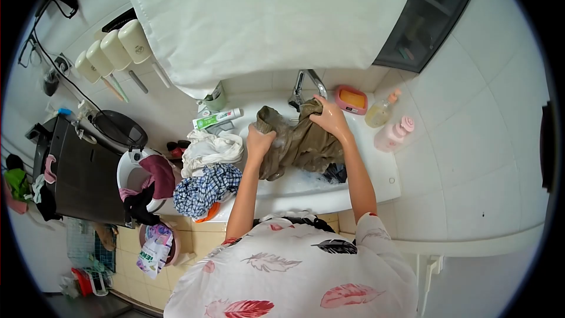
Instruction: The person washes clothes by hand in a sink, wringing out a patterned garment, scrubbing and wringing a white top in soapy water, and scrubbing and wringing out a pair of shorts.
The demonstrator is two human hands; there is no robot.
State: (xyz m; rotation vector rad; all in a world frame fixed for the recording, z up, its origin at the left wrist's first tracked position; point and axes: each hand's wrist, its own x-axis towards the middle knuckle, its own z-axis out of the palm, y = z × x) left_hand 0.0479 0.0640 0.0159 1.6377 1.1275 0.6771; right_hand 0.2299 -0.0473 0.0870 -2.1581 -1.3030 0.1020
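A wet olive-brown garment [315, 144] hangs bunched between my two hands over the white sink [376, 179]. My left hand [261, 143] is closed round its left side, and my right hand [329, 116] grips its upper right edge just below the chrome faucet [297, 91]. Whether the cloth is trousers or a top cannot be made out. Beneath it, suds and a dark piece of cloth [335, 173] show in the basin. Left of my left hand lie a white garment [212, 152] and a blue checked garment [206, 188] on the sink's ledge.
Toothpaste [218, 119] lies at the back left. A pink soap dish [351, 100] and two pump bottles, one clear [379, 113] and one pink [393, 135], stand at the back right. A white bucket [126, 171] with draped clothes is left. A white cloth [265, 17] hangs above.
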